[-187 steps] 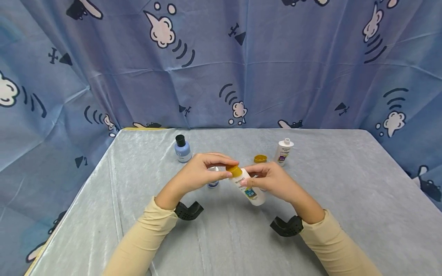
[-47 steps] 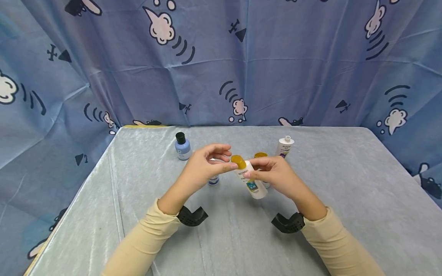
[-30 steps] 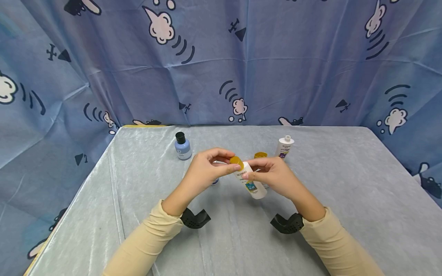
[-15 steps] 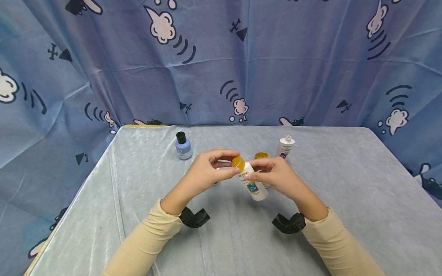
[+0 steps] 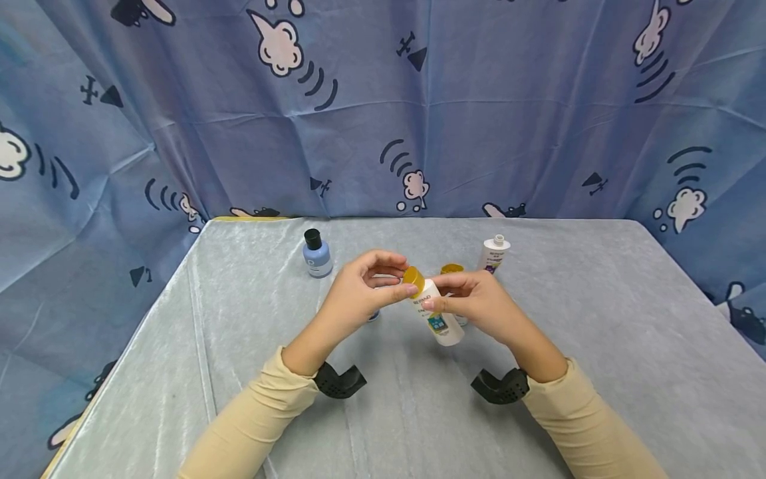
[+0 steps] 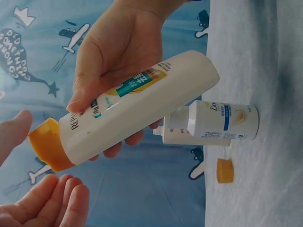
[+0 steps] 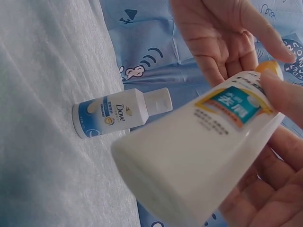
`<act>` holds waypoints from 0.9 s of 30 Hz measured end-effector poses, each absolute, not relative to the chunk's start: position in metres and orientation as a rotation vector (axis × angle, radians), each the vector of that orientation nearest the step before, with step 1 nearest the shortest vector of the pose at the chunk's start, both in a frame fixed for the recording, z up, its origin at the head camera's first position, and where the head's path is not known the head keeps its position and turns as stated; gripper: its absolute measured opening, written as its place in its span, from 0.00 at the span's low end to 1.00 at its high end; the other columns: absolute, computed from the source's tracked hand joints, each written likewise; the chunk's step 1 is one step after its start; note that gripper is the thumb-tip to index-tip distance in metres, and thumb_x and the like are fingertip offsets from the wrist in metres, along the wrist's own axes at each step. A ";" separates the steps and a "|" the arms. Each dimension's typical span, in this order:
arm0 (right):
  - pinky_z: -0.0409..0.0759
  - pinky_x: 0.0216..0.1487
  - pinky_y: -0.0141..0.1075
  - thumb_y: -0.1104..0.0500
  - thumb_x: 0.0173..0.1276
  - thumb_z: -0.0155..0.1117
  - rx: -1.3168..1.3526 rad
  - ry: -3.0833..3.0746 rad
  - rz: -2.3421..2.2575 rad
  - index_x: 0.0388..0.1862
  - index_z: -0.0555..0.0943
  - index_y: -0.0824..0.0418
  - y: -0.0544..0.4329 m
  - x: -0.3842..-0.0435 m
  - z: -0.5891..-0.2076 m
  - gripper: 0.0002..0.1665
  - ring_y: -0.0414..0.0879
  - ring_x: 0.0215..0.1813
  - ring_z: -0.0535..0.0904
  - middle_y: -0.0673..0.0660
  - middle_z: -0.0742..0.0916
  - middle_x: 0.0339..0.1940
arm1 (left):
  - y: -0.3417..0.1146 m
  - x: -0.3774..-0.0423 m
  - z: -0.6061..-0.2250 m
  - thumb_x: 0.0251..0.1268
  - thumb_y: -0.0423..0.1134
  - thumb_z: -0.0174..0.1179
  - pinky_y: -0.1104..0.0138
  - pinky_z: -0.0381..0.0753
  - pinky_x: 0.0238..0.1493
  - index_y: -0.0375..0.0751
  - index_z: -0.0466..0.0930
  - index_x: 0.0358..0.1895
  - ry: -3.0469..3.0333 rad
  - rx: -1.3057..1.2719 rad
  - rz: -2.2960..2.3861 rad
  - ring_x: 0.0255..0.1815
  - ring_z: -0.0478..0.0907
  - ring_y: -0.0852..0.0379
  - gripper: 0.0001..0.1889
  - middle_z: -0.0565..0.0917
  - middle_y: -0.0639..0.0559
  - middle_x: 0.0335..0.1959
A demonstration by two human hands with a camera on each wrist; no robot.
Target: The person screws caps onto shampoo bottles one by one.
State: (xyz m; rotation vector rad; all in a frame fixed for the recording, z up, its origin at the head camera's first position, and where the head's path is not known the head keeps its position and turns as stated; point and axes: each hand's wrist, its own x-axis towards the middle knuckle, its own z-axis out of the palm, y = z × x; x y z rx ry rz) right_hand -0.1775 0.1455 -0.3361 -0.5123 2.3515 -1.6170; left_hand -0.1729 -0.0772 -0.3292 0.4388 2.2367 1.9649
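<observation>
Blue bottle [image 5: 317,259] — patterned curtain [image 5: 509,113] behind

Soft even light, faint shadows on grey cloth [image 5: 407,399], wrist views dimmer (slightly hazy)

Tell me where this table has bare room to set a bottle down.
Free: the table right of the uncapped bottle, left of the blue bottle, and between the sleeves. Crowded: the middle, around the right hand, left hand, held bottle, loose cap and two Dove bottles.

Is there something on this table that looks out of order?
Yes: the rear white bottle stands uncapped, its neck bare, while a yellow cap sits loose on the table nearby. The held bottle has its own. No spill shows.
</observation>
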 end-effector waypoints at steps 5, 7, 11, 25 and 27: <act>0.85 0.42 0.37 0.62 0.64 0.71 -0.506 2.343 -1.613 0.54 0.83 0.71 0.145 -0.177 -0.336 0.21 0.41 0.38 0.84 0.59 0.87 0.41 | -0.076 -0.172 -0.329 0.60 0.34 0.70 0.65 0.86 0.51 0.37 0.82 0.52 2.233 0.443 1.959 0.49 0.85 0.54 0.17 0.84 0.44 0.52; 0.85 0.42 0.37 0.61 0.64 0.71 -0.500 2.338 -1.609 0.54 0.83 0.71 0.145 -0.178 -0.336 0.21 0.41 0.38 0.84 0.60 0.87 0.42 | -0.076 -0.171 -0.329 0.61 0.34 0.69 0.65 0.86 0.51 0.37 0.83 0.52 2.236 0.458 1.950 0.48 0.86 0.55 0.16 0.84 0.43 0.52; 0.85 0.43 0.37 0.62 0.64 0.70 -0.504 2.327 -1.607 0.54 0.83 0.71 0.144 -0.178 -0.337 0.21 0.41 0.39 0.85 0.61 0.87 0.43 | -0.076 -0.171 -0.329 0.61 0.34 0.68 0.65 0.86 0.51 0.38 0.83 0.53 2.240 0.478 1.938 0.50 0.85 0.55 0.16 0.84 0.44 0.53; 0.86 0.43 0.37 0.62 0.64 0.70 -0.529 2.299 -1.629 0.53 0.82 0.73 0.145 -0.178 -0.339 0.21 0.40 0.39 0.85 0.62 0.88 0.43 | -0.078 -0.171 -0.331 0.61 0.33 0.68 0.66 0.86 0.50 0.37 0.84 0.54 2.232 0.564 1.936 0.50 0.86 0.53 0.17 0.85 0.43 0.54; 0.86 0.43 0.37 0.62 0.64 0.70 -0.530 2.299 -1.627 0.53 0.82 0.73 0.145 -0.178 -0.339 0.21 0.40 0.39 0.85 0.62 0.88 0.43 | -0.078 -0.171 -0.331 0.62 0.32 0.67 0.66 0.86 0.50 0.36 0.84 0.54 2.233 0.583 1.936 0.51 0.85 0.53 0.17 0.85 0.43 0.54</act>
